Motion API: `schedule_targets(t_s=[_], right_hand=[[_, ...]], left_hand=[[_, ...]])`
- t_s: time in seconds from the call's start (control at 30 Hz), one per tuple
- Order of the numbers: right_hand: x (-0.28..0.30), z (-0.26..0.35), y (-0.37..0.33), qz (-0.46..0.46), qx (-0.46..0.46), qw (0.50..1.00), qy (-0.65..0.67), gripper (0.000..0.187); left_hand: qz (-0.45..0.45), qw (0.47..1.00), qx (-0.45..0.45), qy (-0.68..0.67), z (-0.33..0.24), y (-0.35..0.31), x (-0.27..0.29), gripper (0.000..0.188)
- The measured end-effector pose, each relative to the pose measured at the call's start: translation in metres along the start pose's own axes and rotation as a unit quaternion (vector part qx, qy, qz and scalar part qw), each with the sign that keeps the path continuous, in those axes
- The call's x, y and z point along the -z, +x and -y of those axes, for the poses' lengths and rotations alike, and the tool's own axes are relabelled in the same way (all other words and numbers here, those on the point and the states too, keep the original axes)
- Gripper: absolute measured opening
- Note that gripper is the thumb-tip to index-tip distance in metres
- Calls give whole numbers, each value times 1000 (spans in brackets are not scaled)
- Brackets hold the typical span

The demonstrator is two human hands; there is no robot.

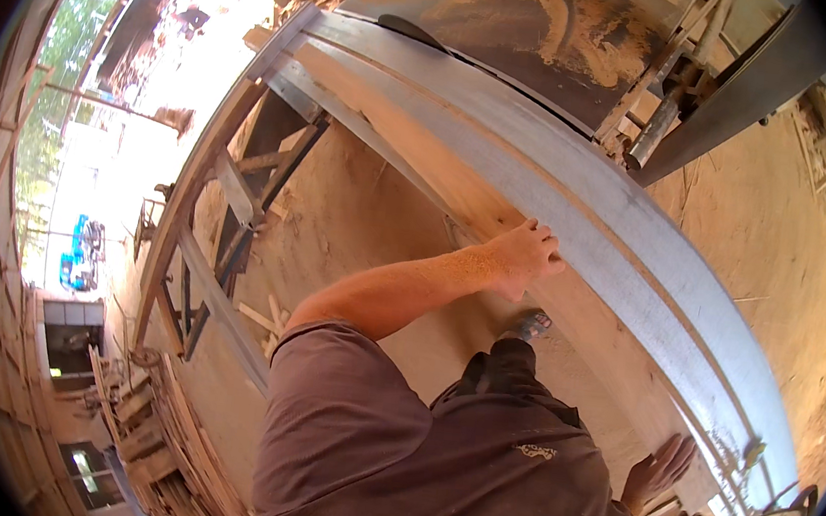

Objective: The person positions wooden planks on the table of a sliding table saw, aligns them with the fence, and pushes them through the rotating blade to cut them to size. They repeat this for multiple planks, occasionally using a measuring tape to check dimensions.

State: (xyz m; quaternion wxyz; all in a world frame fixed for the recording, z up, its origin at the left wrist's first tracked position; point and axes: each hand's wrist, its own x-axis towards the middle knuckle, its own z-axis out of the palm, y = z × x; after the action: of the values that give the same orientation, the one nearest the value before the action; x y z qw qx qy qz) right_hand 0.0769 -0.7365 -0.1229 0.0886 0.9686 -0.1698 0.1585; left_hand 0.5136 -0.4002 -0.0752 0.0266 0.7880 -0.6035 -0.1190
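1. Wooden board (590,335): long, pale brown, lying lengthwise along the worker's side of a metal-topped desk (723,338)
2. Left hand (524,259): laid over the middle stretch of the board, fingers bent and close together; whether they clamp the wood, I cannot tell from here
3. Right hand (659,469): at the end of the board on the worker's right, fingers stretched out and slightly apart against the wood
4. Desk surface: grey metal, with a narrow brown strip running along its length, beside the board
5. Worker: dark brown shirt (345,450), short-sleeved; one foot (534,324) visible on the worker's side of the board, above a dusty floor (358,213)
6. Beyond the desk: a dark panel (550,77) partly covered with orange-brown dust, and a broad grey metal bar (746,101) near it
7. Far left: stacked wood strips (182,435) and, in the distance, something blue, too small to identify
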Motion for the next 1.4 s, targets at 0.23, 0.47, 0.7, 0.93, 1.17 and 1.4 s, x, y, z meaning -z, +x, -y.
schedule_targets(t_s=[0.23, 0.47, 0.7, 0.93, 1.17, 1.4], right_hand=[[-6, -117, -48, -15, 2, 1000, -9, 47], [20, -186, -85, -58, 29, 998, -19, 47], [48, -235, -112, 74, -22, 997, 22, 85], [40, -293, -125, 133, 41, 990, 24, 117], [40, -385, -103, 167, 83, 974, 125, 94], [41, -491, -25, 476, -40, 855, 201, 105]], left_hand=[[-11, 1000, 5, -21, -106, 69, -14, 50], [-43, 998, 37, -17, -187, 85, -13, 50], [11, 998, 59, 8, -247, 118, -19, 63], [82, 995, -28, -40, -299, 183, -20, 50], [171, 958, -54, -226, -329, 276, 4, 22], [-81, 991, -40, -103, -398, 278, 8, 39]])
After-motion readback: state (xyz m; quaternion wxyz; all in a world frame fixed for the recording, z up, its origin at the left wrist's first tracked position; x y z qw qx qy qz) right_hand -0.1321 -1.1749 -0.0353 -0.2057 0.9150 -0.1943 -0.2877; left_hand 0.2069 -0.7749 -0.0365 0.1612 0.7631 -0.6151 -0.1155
